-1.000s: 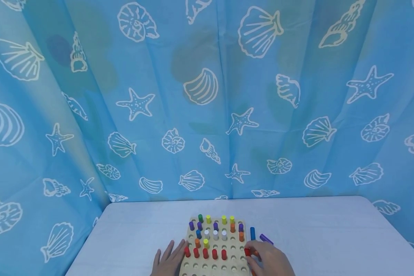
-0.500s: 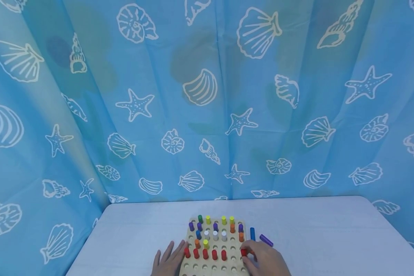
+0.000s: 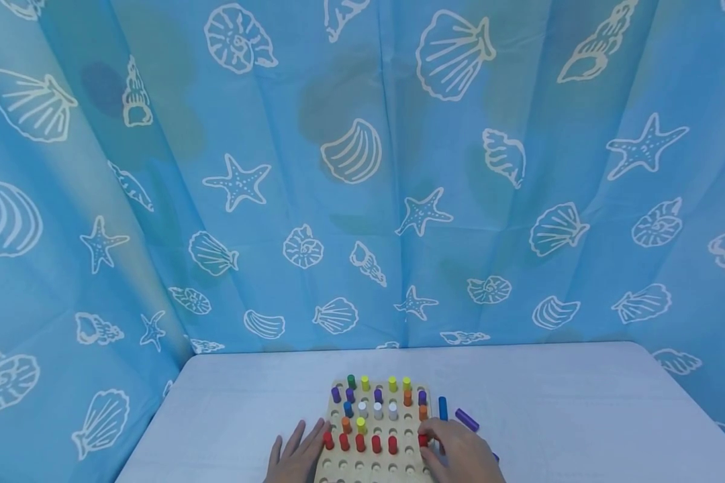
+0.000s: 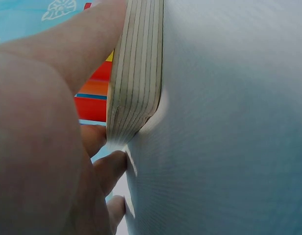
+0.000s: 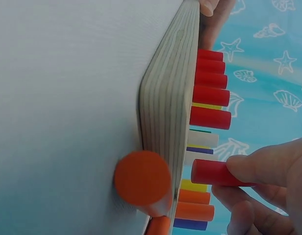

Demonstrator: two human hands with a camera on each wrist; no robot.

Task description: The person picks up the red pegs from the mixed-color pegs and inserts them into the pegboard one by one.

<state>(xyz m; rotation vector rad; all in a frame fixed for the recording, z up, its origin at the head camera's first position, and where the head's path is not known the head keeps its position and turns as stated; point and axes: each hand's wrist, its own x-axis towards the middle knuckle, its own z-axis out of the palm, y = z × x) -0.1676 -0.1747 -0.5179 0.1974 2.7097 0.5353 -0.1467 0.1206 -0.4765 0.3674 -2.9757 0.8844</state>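
My right hand (image 3: 465,453) pinches a red peg (image 5: 210,172) between thumb and fingers. In the right wrist view this peg is held just above the face of a wooden pegboard (image 3: 367,459), near its right edge, its free end apart from the wood. My left hand (image 3: 296,456) lies along the board's left edge with fingers spread, touching it. The left wrist view has the thumb against the board and the fingertips by the tabletop. A row of several red pegs (image 3: 360,443) stands upright in the board. Behind it stand yellow, orange, white, blue, purple and green pegs.
On the white table (image 3: 248,389), right of the board, lie a blue peg (image 3: 443,408) and a purple peg (image 3: 467,420). Orange pegs (image 5: 142,177) lie close to the board's side. A blue shell-patterned curtain (image 3: 362,201) hangs behind the table.
My right hand has moved slightly left, carrying the red peg from the board's right edge to over the board. My left hand has stayed in place.
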